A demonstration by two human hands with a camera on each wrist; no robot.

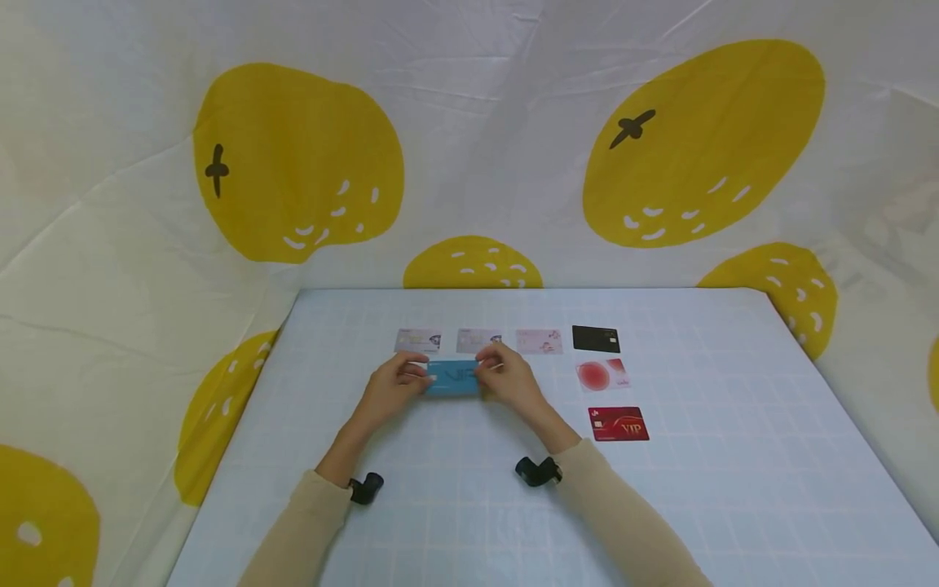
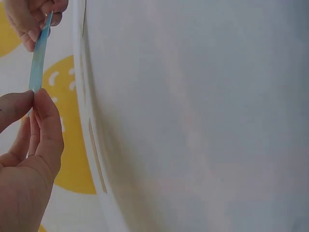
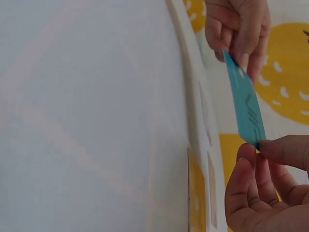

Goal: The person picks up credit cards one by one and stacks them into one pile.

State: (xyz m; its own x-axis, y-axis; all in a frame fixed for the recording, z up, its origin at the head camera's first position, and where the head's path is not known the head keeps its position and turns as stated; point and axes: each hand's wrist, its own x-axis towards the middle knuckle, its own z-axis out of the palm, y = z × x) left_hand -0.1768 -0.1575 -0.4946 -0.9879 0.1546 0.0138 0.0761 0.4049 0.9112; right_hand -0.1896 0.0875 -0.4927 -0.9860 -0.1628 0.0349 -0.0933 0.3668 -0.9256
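Both hands hold a blue card [image 1: 452,378] with dark lettering, one at each short end. My left hand [image 1: 390,387] pinches its left end between thumb and fingers. The opposite end is pinched by my right hand [image 1: 509,377]. In the right wrist view the blue card [image 3: 245,104] is raised and tilted, its lettered face showing. The left wrist view catches the blue card [image 2: 39,63] nearly edge-on. Below my right hand lies a yellow card [image 3: 197,193], mostly hidden in the head view.
Behind the hands, a row holds two pale cards [image 1: 418,341] [image 1: 479,341], a pinkish card [image 1: 539,342] and a black card [image 1: 596,339]. Below the black one lie a white card with a red circle [image 1: 602,375] and a red VIP card [image 1: 619,424]. A patterned curtain [image 1: 499,163] borders the table [image 1: 455,530].
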